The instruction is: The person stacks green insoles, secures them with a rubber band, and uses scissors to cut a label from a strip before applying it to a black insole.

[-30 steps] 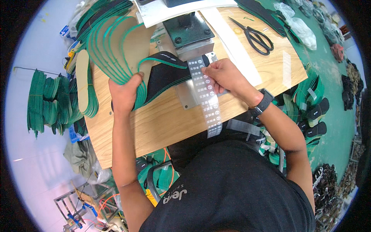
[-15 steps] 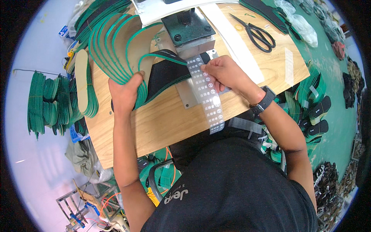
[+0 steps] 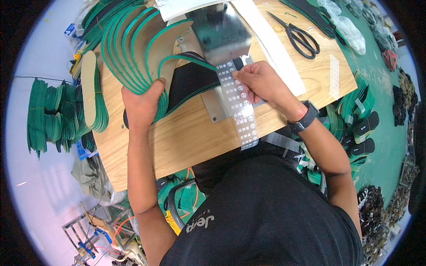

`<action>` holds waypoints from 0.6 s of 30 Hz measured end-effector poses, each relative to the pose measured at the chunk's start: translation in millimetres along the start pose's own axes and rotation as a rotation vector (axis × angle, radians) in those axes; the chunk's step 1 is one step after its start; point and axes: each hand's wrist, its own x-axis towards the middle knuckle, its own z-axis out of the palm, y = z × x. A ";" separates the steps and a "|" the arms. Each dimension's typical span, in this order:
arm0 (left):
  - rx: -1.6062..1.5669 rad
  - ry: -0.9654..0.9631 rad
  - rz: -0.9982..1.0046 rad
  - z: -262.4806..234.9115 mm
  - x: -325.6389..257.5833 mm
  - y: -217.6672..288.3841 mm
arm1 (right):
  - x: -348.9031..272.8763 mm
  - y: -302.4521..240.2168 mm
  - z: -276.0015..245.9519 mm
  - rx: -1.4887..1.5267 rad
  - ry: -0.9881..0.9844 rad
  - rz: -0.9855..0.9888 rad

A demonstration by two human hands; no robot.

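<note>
Over the pale wooden tabletop (image 3: 186, 144), the left hand (image 3: 143, 104) clasps fanned, green-edged beige insoles (image 3: 147, 44) at left, probably light, springy and best held by their near ends, while the right hand's (image 3: 261, 82) grip pinches a clear, white-printed, probably slippery plastic strip (image 3: 243, 108) by its right edge.

Lighting: bright, diffuse; tabletop (image 3: 186, 153) evenly lit. Shadows: faint, soft-edged, on the pale wall (image 3: 40, 213) below the hanging green bundle (image 3: 49, 115), consistent with light from above. Glare: whitish sheen on the clear printed strip (image 3: 242, 108); white paper strip (image 3: 273, 48) nearly featureless. Dark areas: black shirt (image 3: 266, 213), little fabric detail. Focus: scissors (image 3: 301, 41) fairly crisp; press block (image 3: 225, 37) blurred. Distortion: fisheye, table edges bowed; corners black, rim violet-fringed, dark margins speckled with noise.
</note>
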 end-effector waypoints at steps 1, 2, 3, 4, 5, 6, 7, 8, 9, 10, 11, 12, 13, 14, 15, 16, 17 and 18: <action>0.021 -0.007 -0.014 0.6 -1.3 2.5 | 1.0 0.3 -0.7 -0.006 -0.004 -0.006; 0.042 -0.015 -0.028 1.5 -2.2 4.3 | 1.7 0.2 -0.4 -0.011 0.000 -0.012; 0.035 -0.007 -0.015 2.7 -2.6 5.3 | 2.6 -0.1 0.4 -0.017 0.003 -0.018; 0.029 -0.001 -0.003 3.5 -3.2 6.1 | 2.9 0.0 1.3 -0.022 0.007 -0.024; 0.023 0.006 0.010 4.4 -3.8 6.5 | 2.5 0.2 1.5 -0.021 0.006 -0.019; 0.038 -0.011 0.013 5.5 -4.3 6.4 | 1.8 0.4 1.6 -0.020 0.005 -0.014; 0.053 -0.028 0.016 6.7 -4.3 6.0 | 1.3 0.2 1.6 -0.019 0.004 -0.010; 0.069 -0.044 0.020 8.1 -4.0 5.9 | 0.7 0.0 1.4 -0.025 0.008 -0.014; 0.149 -0.108 0.002 9.6 -2.6 6.3 | -0.1 -0.3 1.1 -0.031 0.012 -0.018; 0.232 -0.170 -0.015 10.6 -0.6 7.5 | -0.5 -0.8 1.2 -0.036 0.014 -0.023; 0.314 -0.233 -0.033 11.5 0.6 9.9 | -1.1 -1.4 2.2 -0.027 0.020 -0.012; 0.383 -0.320 0.057 13.0 0.9 16.4 | -1.8 -2.1 3.8 -0.018 0.026 0.000; 0.434 -0.337 0.115 14.1 0.4 14.9 | -3.4 -2.5 5.2 -0.012 0.031 0.012; 0.485 -0.353 0.172 16.1 0.7 11.6 | -6.0 -3.9 5.5 -0.023 0.029 0.015; 0.536 -0.369 0.230 17.7 0.8 8.8 | -9.1 -6.0 5.6 -0.034 0.028 0.017; 0.552 -0.372 0.225 18.7 0.7 7.6 | -12.0 -7.1 5.7 -0.046 0.027 0.019; 0.569 -0.376 0.219 19.2 0.6 6.6 | -14.7 -5.9 5.0 -0.036 0.018 -0.008; 0.586 -0.378 0.213 19.4 0.1 5.9 | -17.8 -3.4 3.1 -0.027 0.008 -0.034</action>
